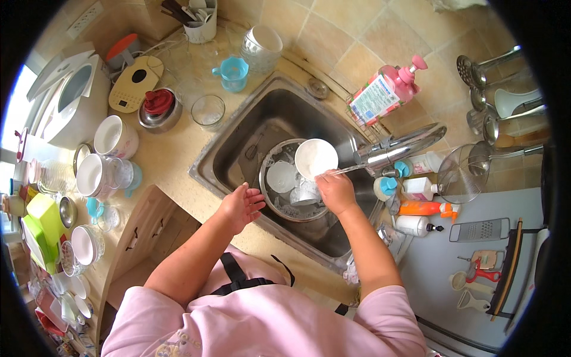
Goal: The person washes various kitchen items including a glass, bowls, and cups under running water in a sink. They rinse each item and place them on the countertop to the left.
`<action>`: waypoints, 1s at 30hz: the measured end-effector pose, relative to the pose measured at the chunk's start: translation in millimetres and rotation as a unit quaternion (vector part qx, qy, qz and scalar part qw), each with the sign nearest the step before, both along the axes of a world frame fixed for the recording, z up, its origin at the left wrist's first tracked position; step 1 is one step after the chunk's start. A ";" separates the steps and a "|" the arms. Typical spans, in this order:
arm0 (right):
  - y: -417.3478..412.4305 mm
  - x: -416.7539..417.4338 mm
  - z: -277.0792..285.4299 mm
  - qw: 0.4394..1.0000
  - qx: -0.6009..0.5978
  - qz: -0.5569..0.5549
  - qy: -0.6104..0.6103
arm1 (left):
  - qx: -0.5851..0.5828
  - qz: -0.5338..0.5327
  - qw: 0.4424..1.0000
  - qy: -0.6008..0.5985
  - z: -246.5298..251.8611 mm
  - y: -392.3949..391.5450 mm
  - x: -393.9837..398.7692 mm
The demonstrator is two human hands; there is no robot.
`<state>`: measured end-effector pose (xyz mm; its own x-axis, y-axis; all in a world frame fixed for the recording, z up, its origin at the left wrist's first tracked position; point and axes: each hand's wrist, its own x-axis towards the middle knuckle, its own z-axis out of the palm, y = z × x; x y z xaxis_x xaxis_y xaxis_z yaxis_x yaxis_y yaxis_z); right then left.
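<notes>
My right hand (pixel 337 192) grips the near rim of a white bowl (pixel 316 159) over the steel sink (pixel 285 105). A thin stream of water runs from the chrome faucet (pixel 388 149) to the bowl's edge and my fingers. Below it sits a round metal basin (pixel 269 151) of sudsy water. A white dish (pixel 281 176) and a white cup (pixel 305 193) lie in that basin, the cup on its side and partly covered by suds. My left hand (pixel 243 206) hangs at the sink's front left edge, fingers apart, holding nothing.
A pink pump bottle (pixel 383 94) stands in a wire rack behind the faucet. Several cleaning bottles, including an orange spray bottle (pixel 419 208), crowd the right side. On the left counter are a glass bowl (pixel 208 110), a blue cup (pixel 234 74) and white bowls (pixel 115 137). Metal ladles (pixel 478 98) hang at right.
</notes>
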<state>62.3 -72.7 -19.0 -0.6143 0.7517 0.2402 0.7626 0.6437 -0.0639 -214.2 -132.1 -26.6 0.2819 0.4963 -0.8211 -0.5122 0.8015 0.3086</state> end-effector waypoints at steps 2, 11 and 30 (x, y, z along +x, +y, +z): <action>9.6 -0.7 -4.7 1.000 0.024 0.001 -0.011 | -0.002 0.007 1.000 0.003 -3.5 -2.1 -3.6; 16.7 10.8 4.4 0.996 0.046 0.040 -0.067 | -0.005 0.027 1.000 0.001 -11.8 -7.7 -10.0; -31.5 -13.8 8.8 0.985 -0.148 -0.058 0.066 | 0.009 0.025 1.000 -0.009 -3.8 -8.9 -22.6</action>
